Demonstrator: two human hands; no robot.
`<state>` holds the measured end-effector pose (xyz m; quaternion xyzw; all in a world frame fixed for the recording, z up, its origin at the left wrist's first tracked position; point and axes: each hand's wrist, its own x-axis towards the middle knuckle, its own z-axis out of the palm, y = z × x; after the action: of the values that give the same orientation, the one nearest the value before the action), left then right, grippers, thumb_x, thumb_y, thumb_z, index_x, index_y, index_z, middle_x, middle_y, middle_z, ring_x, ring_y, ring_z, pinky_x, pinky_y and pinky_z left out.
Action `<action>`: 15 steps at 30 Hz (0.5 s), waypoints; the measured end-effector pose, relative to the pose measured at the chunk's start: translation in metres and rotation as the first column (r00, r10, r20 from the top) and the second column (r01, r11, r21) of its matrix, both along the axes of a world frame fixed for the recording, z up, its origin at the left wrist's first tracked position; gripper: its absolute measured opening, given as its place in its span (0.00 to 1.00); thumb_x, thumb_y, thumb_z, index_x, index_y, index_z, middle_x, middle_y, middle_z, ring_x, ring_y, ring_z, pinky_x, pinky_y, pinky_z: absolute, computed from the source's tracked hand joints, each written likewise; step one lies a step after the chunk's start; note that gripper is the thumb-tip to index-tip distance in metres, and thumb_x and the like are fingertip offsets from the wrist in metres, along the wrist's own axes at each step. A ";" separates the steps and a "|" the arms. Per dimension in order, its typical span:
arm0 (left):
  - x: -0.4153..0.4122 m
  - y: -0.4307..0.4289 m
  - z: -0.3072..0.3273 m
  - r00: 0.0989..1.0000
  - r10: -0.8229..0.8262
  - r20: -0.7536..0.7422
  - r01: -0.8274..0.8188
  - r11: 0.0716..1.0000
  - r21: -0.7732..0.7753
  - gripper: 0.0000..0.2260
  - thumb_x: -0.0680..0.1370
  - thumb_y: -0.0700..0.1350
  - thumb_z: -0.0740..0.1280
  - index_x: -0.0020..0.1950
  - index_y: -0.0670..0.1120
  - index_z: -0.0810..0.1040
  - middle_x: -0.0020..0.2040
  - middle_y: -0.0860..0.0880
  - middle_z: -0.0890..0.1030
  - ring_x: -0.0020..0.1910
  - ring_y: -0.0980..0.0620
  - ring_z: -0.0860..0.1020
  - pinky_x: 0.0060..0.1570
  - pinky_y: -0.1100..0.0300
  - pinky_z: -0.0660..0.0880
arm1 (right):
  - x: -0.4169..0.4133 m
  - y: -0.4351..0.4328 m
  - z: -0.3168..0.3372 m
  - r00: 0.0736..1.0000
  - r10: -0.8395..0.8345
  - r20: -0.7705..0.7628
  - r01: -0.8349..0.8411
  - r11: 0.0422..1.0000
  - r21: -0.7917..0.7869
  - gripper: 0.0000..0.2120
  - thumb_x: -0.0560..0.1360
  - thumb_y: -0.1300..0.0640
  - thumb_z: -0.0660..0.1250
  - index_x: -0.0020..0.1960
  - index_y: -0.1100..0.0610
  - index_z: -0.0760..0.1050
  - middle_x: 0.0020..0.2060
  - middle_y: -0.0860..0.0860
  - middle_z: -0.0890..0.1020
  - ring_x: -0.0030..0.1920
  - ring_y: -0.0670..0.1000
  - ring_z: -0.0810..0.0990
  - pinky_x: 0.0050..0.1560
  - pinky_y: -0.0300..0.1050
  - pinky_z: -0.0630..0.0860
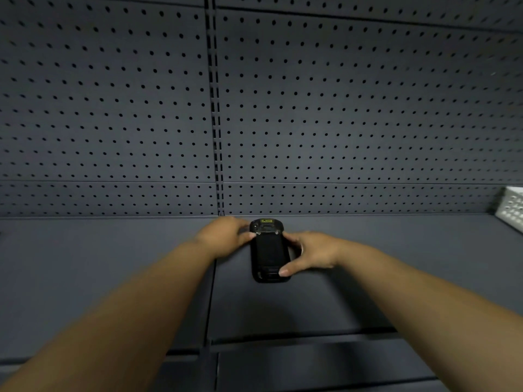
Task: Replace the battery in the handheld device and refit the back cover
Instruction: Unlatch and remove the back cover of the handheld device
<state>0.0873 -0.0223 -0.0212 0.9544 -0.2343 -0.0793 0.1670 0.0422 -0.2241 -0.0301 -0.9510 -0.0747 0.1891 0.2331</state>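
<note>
Grey shelf (pixel 113 264); both hands (pixel 226 236) grip black, back-up handheld device (pixel 268 250).

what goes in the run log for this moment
left hand: gripping black handheld device | right hand: gripping device | device: back up on dark shelf

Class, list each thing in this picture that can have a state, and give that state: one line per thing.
handheld device: lying flat on the shelf, back up, cover on
left hand: gripping the device's far left edge
right hand: gripping its right side, thumb on the near end
white perforated basket: at the shelf's right edge, contents hidden
</note>
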 end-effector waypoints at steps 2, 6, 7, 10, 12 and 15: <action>0.006 -0.002 0.001 0.997 -0.056 0.045 0.054 0.997 0.048 0.17 0.80 0.49 0.59 0.68 0.47 0.72 0.66 0.44 0.77 0.65 0.44 0.74 0.63 0.53 0.70 | -0.001 0.001 -0.001 1.000 0.011 0.010 -0.010 1.000 -0.021 0.45 0.64 0.44 0.76 0.75 0.52 0.60 0.70 0.51 0.71 0.69 0.52 0.70 0.73 0.48 0.65; 0.018 -0.012 0.004 0.984 -0.162 0.071 0.139 0.957 0.255 0.16 0.81 0.46 0.57 0.68 0.44 0.72 0.66 0.41 0.76 0.65 0.42 0.74 0.64 0.52 0.70 | 0.000 -0.002 -0.003 1.000 0.004 0.024 -0.003 0.999 -0.042 0.47 0.61 0.41 0.77 0.74 0.51 0.61 0.69 0.50 0.74 0.68 0.52 0.72 0.71 0.49 0.67; 0.020 -0.017 0.006 0.984 -0.170 0.046 0.146 0.935 0.322 0.17 0.82 0.45 0.56 0.70 0.43 0.70 0.67 0.41 0.75 0.66 0.42 0.73 0.65 0.51 0.70 | 0.000 -0.002 -0.003 1.000 0.005 0.025 -0.004 0.999 -0.044 0.47 0.60 0.41 0.76 0.74 0.51 0.61 0.68 0.51 0.74 0.67 0.52 0.73 0.71 0.49 0.67; 0.025 -0.025 0.008 0.979 -0.197 0.045 0.159 0.887 0.434 0.17 0.82 0.46 0.54 0.69 0.43 0.71 0.65 0.40 0.76 0.64 0.41 0.75 0.63 0.52 0.71 | 0.000 -0.002 -0.004 0.999 0.014 0.033 -0.012 0.998 -0.062 0.46 0.58 0.39 0.76 0.72 0.51 0.64 0.66 0.51 0.76 0.65 0.52 0.74 0.70 0.51 0.69; 0.029 -0.023 0.004 0.968 -0.233 0.098 0.164 0.873 0.459 0.14 0.82 0.45 0.56 0.63 0.43 0.75 0.57 0.40 0.79 0.58 0.41 0.77 0.58 0.52 0.73 | 0.001 -0.002 -0.003 0.999 0.020 0.046 -0.017 0.998 -0.065 0.46 0.56 0.37 0.75 0.70 0.50 0.66 0.65 0.50 0.77 0.64 0.52 0.75 0.69 0.51 0.70; 0.032 -0.017 -0.002 0.939 -0.297 0.172 0.176 0.848 0.500 0.10 0.79 0.43 0.58 0.56 0.43 0.76 0.52 0.41 0.79 0.52 0.42 0.79 0.52 0.53 0.74 | 0.000 -0.001 -0.001 0.998 0.032 0.063 -0.026 0.996 -0.084 0.44 0.57 0.38 0.76 0.69 0.51 0.67 0.65 0.49 0.77 0.64 0.51 0.75 0.68 0.49 0.71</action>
<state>0.1197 -0.0391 -0.0232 0.9317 -0.3426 -0.0372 -0.1146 0.0426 -0.2246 -0.0309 -0.9643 -0.0879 0.1649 0.1878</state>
